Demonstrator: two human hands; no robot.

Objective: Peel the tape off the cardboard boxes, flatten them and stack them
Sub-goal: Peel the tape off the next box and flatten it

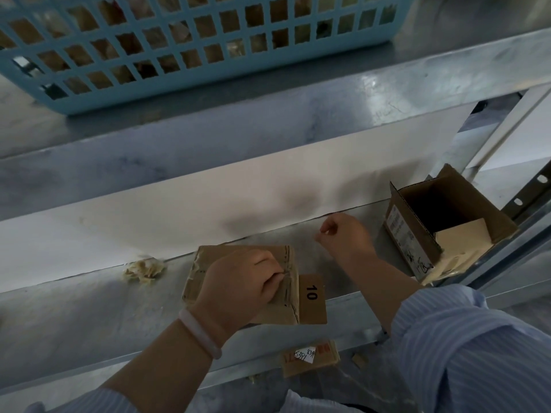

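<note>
Brown small taped cardboard box [208,263] on grey metal shelf [74,317], mid-peel: left hand [241,281] pinching tape [287,271]; right hand [346,236] curled, contents unclear. Larger open cardboard box [417,242] not yet flattened; stacking ahead.

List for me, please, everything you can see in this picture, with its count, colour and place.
upper shelf: 1, grey metal, top
basket: 1, light blue, on the upper shelf, left
lower shelf: 1, grey metal, middle
small box: 1, brown, taped, centre of the lower shelf
numbered card: 1, brown, marked 10, right of the small box
open box: 1, brown, right end of the lower shelf
tape wad: 1, yellowish, left of the small box
flat cardboard: at least 1 piece, brown with a white label, below the shelf's front edge
bracelet: 1, white, left wrist
sleeves: 2, blue striped, bottom
left hand: holds the small box
right hand: fingers curled, raised above the shelf
</note>
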